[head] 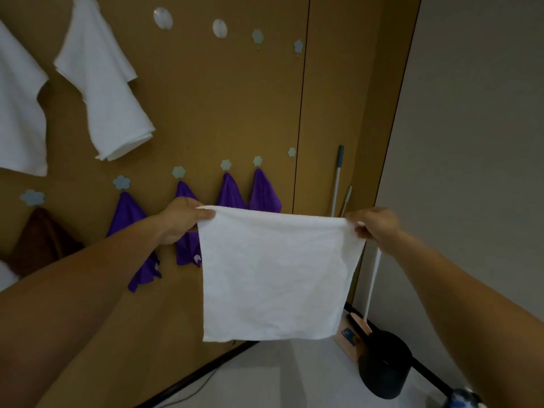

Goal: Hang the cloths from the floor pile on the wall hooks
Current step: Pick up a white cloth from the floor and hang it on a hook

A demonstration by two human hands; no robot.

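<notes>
While hands (179, 219) (374, 225) pinch a white cloth (275, 275), a bin (385, 367) stands nearby

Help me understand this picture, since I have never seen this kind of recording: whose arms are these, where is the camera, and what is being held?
There is no machine here. A person wears a wide-angle camera on the head, looking forward and down, so the two bare arms are their own. The left hand and right hand each pinch an upper corner of a white cloth with the fingers, holding it spread before a brown wall. On the wall hang four purple cloths, a brown cloth and two white towels. Several upper hooks are bare. A black bucket sits on the floor.
</notes>
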